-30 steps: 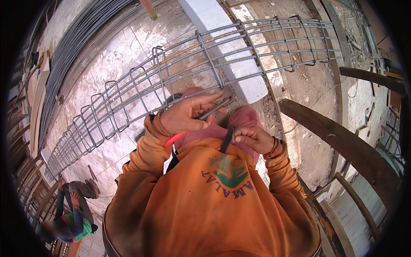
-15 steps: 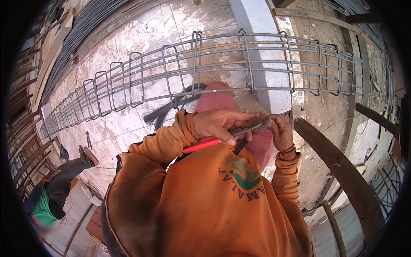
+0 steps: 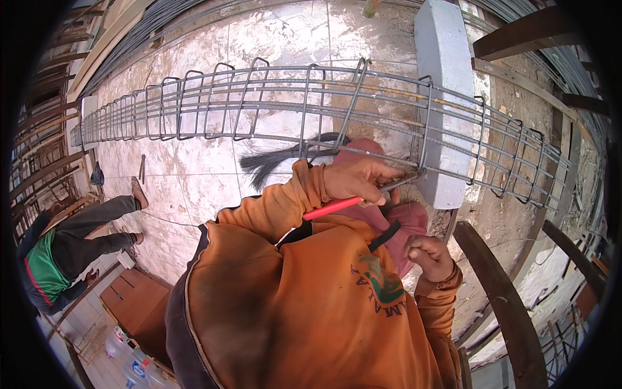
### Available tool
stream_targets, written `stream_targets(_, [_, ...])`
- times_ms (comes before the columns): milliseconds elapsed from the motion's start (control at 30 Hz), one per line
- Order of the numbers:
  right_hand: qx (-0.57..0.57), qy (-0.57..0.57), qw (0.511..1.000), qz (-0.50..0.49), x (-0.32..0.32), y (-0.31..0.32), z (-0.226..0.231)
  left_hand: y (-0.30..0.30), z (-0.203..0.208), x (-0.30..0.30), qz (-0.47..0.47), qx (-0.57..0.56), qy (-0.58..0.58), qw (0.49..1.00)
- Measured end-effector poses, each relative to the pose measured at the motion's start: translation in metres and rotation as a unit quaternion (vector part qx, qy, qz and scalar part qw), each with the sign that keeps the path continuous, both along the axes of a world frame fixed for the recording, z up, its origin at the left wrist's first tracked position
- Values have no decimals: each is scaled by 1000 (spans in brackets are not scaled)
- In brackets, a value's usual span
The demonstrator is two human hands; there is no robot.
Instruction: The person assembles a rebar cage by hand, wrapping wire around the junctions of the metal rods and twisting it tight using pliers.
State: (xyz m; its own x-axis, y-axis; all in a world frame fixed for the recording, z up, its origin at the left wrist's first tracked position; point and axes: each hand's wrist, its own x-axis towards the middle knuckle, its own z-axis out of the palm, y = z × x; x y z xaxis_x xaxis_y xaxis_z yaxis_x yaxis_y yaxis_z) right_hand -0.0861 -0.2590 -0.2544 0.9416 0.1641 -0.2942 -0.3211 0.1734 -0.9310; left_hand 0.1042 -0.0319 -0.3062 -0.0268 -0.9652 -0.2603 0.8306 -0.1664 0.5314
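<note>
My left hand [image 3: 359,180] is closed round a pair of red-handled pincers [image 3: 334,207]. Their metal end reaches to the near lower bar of a long rebar cage [image 3: 311,104], by a stirrup [image 3: 426,129]. Whether the jaws grip anything there is too small to see. Lower down, by my right knee, my right hand [image 3: 430,257] is curled shut, apart from the cage. What its fingers hold, if anything, stays hidden. A bundle of dark tie wire [image 3: 269,163] hangs beside my left wrist, below the cage.
The cage lies across a pale concrete block [image 3: 444,84]. A curved dark timber [image 3: 502,292] rises at my right. Bundled steel rods [image 3: 139,45] line the far left. Another person [image 3: 65,253] in a green and dark top is at the left, near a brown wooden box [image 3: 139,298].
My hands have parted: the left has carried the pincers up to the cage, while the right has left the jaws and dropped lower. The view has shifted, showing more of the other person.
</note>
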Motion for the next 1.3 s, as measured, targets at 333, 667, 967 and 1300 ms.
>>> stream_targets(333, [102, 209, 965, 121, -2, 8, 2, 13, -6, -8, 48, 34, -150, 987])
stream_targets(667, [-28, -4, 998, 61, -1, 8, -35, 25, 5, 10, 130, 94, -134, 978])
stream_targets(967, [-100, 80, 991, 50, 0, 11, -39, 14, 20, 40, 5, 161, -213, 964])
stream_targets(1300, [-259, 111, 918, -278, 10, 9, -57, 3, 22, 47, 79, 196, -280, 937])
